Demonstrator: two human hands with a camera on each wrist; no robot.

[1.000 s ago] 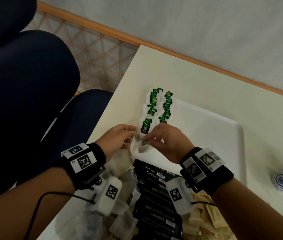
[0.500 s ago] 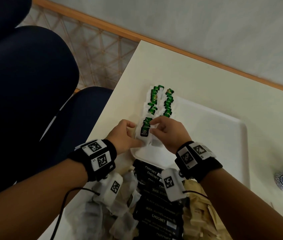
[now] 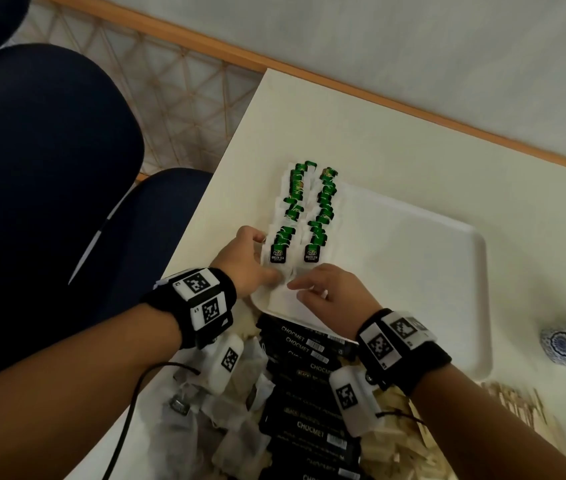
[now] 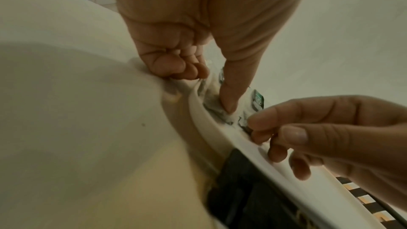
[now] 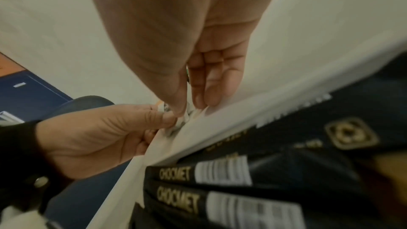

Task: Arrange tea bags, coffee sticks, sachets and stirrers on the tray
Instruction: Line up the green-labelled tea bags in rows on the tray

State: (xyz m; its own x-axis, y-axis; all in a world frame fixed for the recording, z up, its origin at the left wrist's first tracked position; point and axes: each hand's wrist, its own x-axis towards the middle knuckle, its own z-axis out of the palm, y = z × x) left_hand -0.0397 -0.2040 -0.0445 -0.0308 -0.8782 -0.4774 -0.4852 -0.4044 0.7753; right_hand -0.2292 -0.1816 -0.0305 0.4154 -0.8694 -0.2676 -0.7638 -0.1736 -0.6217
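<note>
I see my left hand (image 3: 245,263) and right hand (image 3: 330,292) both pinching a tea bag (image 3: 283,275) at the tray (image 3: 447,271) corner.

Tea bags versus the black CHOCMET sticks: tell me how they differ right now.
The tea bags are white pouches with green tags; the sticks are long black packets printed CHOCMET. The tea bags lie in two neat overlapping rows on the tray; the sticks lie stacked off the tray, beside its near rim. Both hands are at the tea bags; neither touches the sticks. Both lie flat.
</note>
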